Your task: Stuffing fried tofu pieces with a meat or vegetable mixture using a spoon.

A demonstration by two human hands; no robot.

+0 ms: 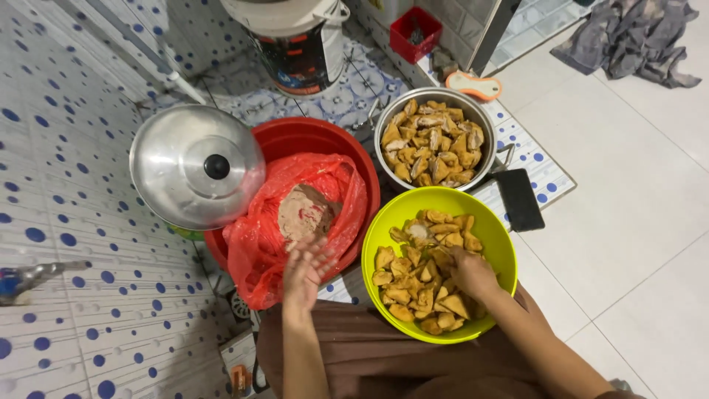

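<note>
Right hand [473,273] digs into tofu pieces [417,284]; left hand [303,273] hovers, fingers [317,255] spread.

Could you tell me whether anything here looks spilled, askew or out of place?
Nothing looks spilled. The steel lid sits tilted off its pot, propped against the red basin, and a grey cloth lies crumpled on the floor.

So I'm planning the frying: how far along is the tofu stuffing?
Done: the metal pot looks full of tofu puffs. In hand: right hand picks in the green bowl; left hand is beside the filling. Left: that bowlful.
</note>
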